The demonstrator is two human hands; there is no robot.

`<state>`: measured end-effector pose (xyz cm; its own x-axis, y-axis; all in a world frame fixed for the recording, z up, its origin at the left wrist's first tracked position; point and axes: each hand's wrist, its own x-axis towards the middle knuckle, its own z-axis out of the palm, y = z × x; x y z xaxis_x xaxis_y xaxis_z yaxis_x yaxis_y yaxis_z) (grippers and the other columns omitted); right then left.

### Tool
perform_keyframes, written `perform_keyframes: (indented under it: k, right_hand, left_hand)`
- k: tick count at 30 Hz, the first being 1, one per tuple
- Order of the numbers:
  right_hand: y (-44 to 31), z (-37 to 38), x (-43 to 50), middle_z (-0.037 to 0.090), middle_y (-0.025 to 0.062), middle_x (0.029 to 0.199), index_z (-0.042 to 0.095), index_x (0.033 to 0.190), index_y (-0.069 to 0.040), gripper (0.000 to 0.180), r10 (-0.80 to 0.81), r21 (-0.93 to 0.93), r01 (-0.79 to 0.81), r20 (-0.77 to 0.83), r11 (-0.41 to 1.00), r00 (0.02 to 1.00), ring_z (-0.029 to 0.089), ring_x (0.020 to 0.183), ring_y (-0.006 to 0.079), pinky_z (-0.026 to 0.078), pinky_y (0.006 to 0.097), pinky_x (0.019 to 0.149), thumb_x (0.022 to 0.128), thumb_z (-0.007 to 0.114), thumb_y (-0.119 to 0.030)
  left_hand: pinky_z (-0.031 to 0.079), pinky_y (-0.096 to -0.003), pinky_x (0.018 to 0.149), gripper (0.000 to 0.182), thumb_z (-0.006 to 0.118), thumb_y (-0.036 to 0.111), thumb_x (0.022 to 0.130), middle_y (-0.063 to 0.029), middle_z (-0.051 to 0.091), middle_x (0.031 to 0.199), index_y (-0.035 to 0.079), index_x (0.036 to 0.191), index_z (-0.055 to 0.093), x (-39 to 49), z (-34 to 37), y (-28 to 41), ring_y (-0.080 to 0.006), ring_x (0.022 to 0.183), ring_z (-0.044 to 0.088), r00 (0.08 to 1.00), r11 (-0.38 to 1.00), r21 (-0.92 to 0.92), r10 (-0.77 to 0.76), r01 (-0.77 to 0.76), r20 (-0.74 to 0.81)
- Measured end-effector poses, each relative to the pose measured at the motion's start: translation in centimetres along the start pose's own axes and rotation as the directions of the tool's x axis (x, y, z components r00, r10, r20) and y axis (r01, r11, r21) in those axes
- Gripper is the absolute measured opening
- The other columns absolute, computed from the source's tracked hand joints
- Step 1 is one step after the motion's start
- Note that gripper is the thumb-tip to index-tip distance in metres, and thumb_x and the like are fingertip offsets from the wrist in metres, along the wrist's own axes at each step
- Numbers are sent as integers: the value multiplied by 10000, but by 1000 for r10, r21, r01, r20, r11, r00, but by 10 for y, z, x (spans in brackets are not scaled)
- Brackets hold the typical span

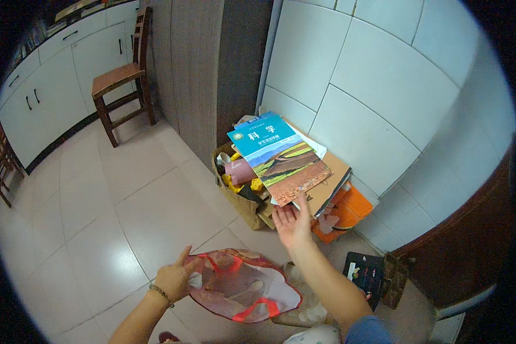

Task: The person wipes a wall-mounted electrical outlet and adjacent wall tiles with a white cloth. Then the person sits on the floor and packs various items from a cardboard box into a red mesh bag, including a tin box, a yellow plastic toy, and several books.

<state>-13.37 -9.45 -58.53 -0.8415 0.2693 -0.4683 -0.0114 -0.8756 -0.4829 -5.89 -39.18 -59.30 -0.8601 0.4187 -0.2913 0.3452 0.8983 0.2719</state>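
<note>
My left hand (174, 277) grips the left rim of a reddish mesh-like bag (241, 286) with bright red handles. Its index finger sticks out, and a small white piece (195, 281) shows beside the fingers. The bag's mouth gapes upward above the floor. Palm up, my right hand (293, 223) holds the lower edge of a paper booklet (279, 159), thumb above and fingertips hidden beneath. The booklet has a teal cover with a landscape picture and writing. Under it lie a brown cardboard folder (337, 174) and other papers, on top of a filled brown paper bag (241, 206).
Yellow plastic pieces (256, 185) and a pink roll (239, 171) show in the paper bag. An orange container (354, 206) stands by the tiled wall (361, 107). Right of my forearm lies a black case (363, 275). A wooden chair (120, 79) stands near white cabinets (51, 99).
</note>
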Motion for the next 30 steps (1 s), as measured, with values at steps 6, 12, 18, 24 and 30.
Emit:
perform_keyframes:
  k: [6, 12, 18, 24, 30]
  right_hand:
    - [7, 29, 23, 478, 100, 1198, 418, 1263, -74, 539, -162, 194, 137, 118, 971, 980, 476, 1094, 230, 432, 381, 933, 833, 688, -256]
    - [-12, 64, 20, 376, 162, 1258, 381, 1223, 25, 494, -228, 172, 230, -37, 958, 973, 471, 1130, 273, 453, 411, 980, 863, 645, -185]
    - [-32, 87, 10, 454, 153, 1193, 388, 1220, 24, 380, -309, 18, 309, -10, 951, 951, 498, 1090, 288, 472, 447, 951, 900, 560, -86]
    - [-32, 73, 25, 511, 167, 1153, 426, 1180, 25, 319, -243, 108, 239, 18, 965, 970, 550, 1042, 297, 497, 433, 910, 871, 504, 10]
    - [-66, 15, -5, 606, 94, 1041, 520, 1107, -9, 239, -216, 101, 195, 274, 976, 937, 598, 983, 226, 517, 361, 858, 869, 547, -17]
  left_hand:
    - [533, -442, 773, 788, 717, 148, 668, -138, 272, 1474, 257, 1367, 370, -2, 25, -12, -370, 945, 628, 994, 990, -100, 90, -97, -69]
    - [529, -438, 772, 708, 673, 121, 722, -143, 273, 1471, 190, 1355, 364, -4, 42, -17, -369, 967, 615, 980, 967, -198, 133, -161, -148]
    - [530, -444, 745, 649, 627, 78, 746, -114, 274, 1476, 150, 1339, 374, -1, 41, -14, -352, 952, 621, 977, 965, -193, 152, -179, -146]
    - [526, -446, 741, 633, 625, 69, 743, -112, 262, 1482, 120, 1325, 381, -4, 41, -15, -351, 952, 620, 974, 964, -186, 160, -190, -162]
    - [521, -451, 759, 645, 641, 83, 740, -116, 258, 1483, 118, 1327, 375, -10, 29, -7, -361, 972, 609, 988, 971, -201, 105, -126, -112]
